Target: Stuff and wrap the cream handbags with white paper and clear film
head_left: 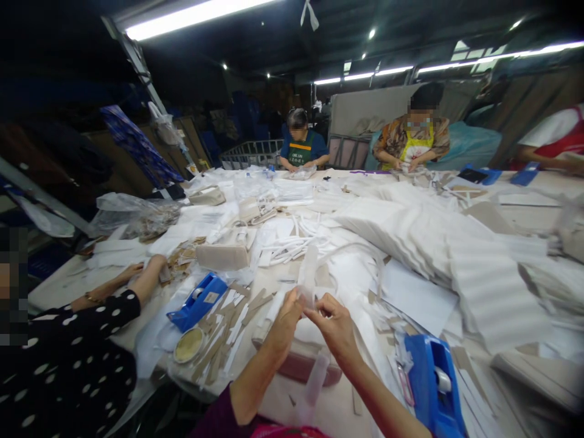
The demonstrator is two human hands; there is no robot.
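My left hand (287, 316) and my right hand (336, 325) meet at the middle, both closed on a pale, translucent strip (309, 267) that sticks up between them. Whether the strip is foam or plastic film I cannot tell. Right under my wrists lies a pale handbag (303, 360) with a pinkish-brown lower side. A second translucent strip (316, 383) hangs over its near side. White padding (353, 286) spreads just beyond my right hand. My fingers partly hide the strip's lower end.
Blue tape dispensers stand at left (201, 299) and right (435, 383). By the left one are a round tin (188, 345) and cardboard strips (223, 328). White foam sheets (474, 274) pile up at right. A co-worker's arm (146, 286) reaches in from the left; other people work opposite.
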